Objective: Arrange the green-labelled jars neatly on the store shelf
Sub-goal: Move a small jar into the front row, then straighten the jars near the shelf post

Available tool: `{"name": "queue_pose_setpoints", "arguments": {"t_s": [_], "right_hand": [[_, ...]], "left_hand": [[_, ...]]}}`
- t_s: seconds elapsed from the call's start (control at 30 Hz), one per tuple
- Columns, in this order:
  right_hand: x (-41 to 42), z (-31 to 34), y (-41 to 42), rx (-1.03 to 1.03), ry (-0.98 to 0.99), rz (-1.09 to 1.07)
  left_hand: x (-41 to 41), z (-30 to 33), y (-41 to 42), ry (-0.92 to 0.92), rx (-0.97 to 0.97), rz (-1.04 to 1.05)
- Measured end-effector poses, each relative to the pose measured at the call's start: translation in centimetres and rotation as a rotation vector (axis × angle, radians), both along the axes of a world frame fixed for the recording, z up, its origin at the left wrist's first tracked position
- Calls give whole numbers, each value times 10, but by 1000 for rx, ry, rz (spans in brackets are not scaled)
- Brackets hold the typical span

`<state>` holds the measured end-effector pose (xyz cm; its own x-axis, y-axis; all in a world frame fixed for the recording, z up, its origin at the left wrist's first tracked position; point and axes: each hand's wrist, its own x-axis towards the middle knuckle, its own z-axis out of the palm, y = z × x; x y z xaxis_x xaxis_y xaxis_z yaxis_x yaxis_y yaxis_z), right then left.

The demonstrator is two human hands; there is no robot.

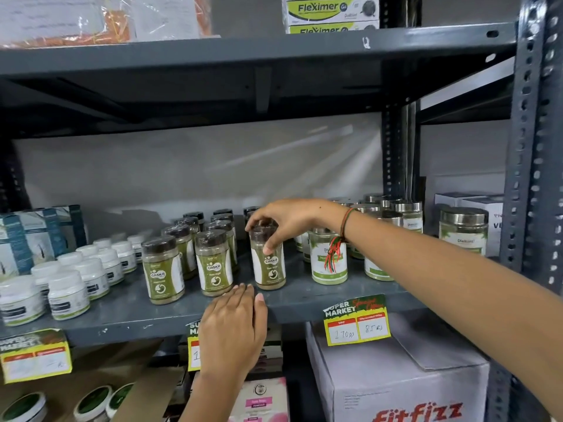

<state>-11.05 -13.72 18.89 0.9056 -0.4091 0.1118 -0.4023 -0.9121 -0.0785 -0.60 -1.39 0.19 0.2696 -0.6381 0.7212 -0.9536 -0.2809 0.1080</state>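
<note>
- Nearest the camera, the left hand [233, 330] lies flat on the front edge of the shelf [304, 300], its grip apart and empty, fingertips just short of the middle front jar [214, 263].
- Far left on the shelf stand white tubs [68, 295] in rows, well apart from the work (they look like no part of this job).
- Next come the green-labelled jars with dark lids, in three columns running front to back; the left front jar [163, 271] and the middle front jar stand upright at the front, labels facing out.
- Third column: the right hand [285, 222] reaches in from the right with its grip clamped on the held jar [268, 258], fingers over the lid, thumb on the label. This jar leans slightly and I cannot tell whether its base rests fully on the shelf.
- Further right, glass jars with steel lids [327, 258] stand just beside the right wrist.
- Risk, as I judge it: a grip so high up gives little control, so the held jar could tip or knock over the jars behind it, or the dangling wrist thread [333, 254] could snag a steel-lidded jar.
</note>
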Motion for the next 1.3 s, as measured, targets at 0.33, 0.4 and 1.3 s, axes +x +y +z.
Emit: {"name": "queue_pose_setpoints", "arguments": {"t_s": [0.33,0.4,1.3], "right_hand": [[-5,-2,-1,71,-29,-56],[-12,-1,2,97,-104,-61],[-226,-7,-33,-562,261,-1006]], "left_hand": [[-1,-1,-1,2,19,15],[-2,1,-1,1,24,16],[-9,8,11,39,85,-22]]}}
